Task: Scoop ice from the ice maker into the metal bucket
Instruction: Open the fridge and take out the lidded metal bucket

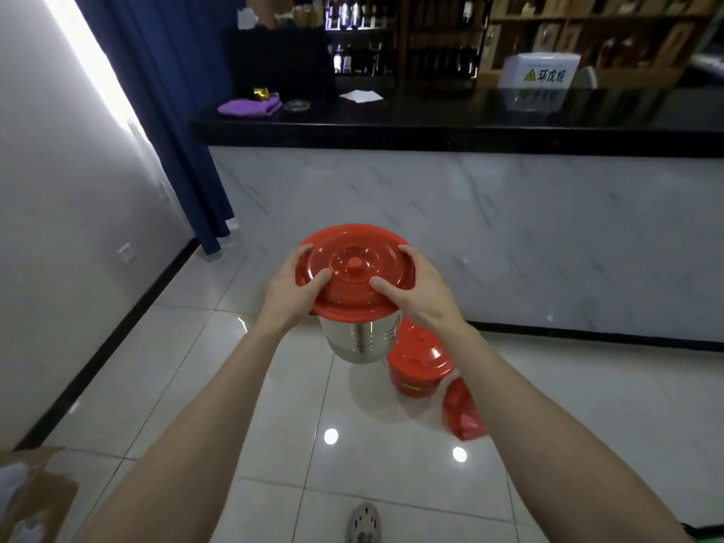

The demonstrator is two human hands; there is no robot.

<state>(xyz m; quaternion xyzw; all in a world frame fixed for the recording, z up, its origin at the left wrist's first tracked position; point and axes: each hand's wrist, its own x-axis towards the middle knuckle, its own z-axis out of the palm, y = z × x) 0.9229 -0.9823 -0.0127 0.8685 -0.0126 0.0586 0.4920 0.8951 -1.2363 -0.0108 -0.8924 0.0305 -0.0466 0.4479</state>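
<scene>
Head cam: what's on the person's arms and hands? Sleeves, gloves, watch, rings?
Nothing worn that shows. The left forearm and right forearm are bare down to the bottom edge of the picture, with no sleeve or cuff in view. The left hand and right hand are gloveless. No watch, band, ring, tape or marking is visible on the wrists or on the fingers that show.

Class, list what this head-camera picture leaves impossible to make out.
Head view:
Contents of the shiny metal bucket: hidden by its round red plastic lid.
Ice maker: not in view.
Red object beside the right forearm: blurred, partly covered by it.
Shelf bottles, their labels: blurred, too small.
</scene>
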